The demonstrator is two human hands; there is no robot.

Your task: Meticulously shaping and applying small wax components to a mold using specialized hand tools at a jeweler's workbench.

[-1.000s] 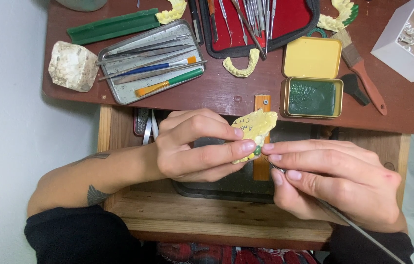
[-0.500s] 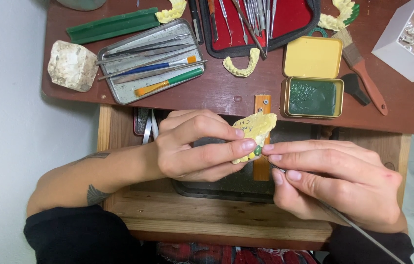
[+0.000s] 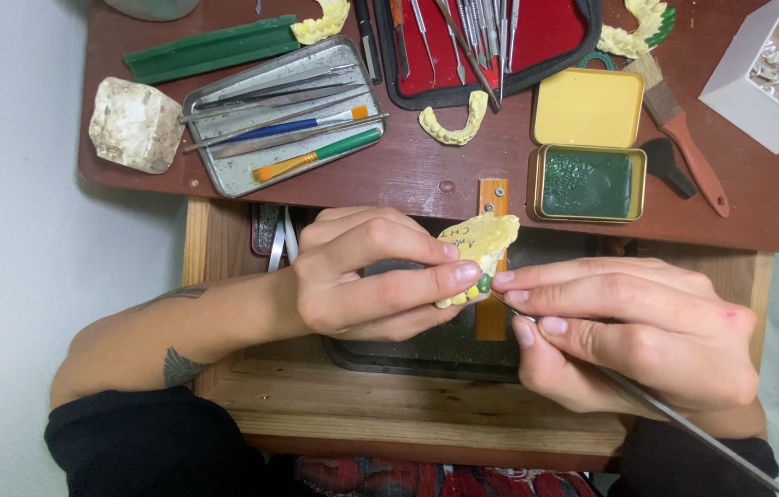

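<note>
Yellow dental cast point(image 3: 480, 241) pinched by left hand point(image 3: 362, 276) | right hand point(image 3: 629, 331) grips metal tool point(image 3: 684, 423) | green wax tin point(image 3: 587, 182) behind

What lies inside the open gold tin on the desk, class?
The gold tin holds a dark green, glossy, uneven mass that fills its base. Its yellow lid lies open beside it, empty. What lies beneath the green surface, and how deep it goes, cannot be seen.

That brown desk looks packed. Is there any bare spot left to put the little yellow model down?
Some. Bare brown desk shows between the metal tray and the open green tin, below the loose yellow arch. A second patch lies right of the brush, under the white box. The back edge, around the red tool case, is crowded.
</note>
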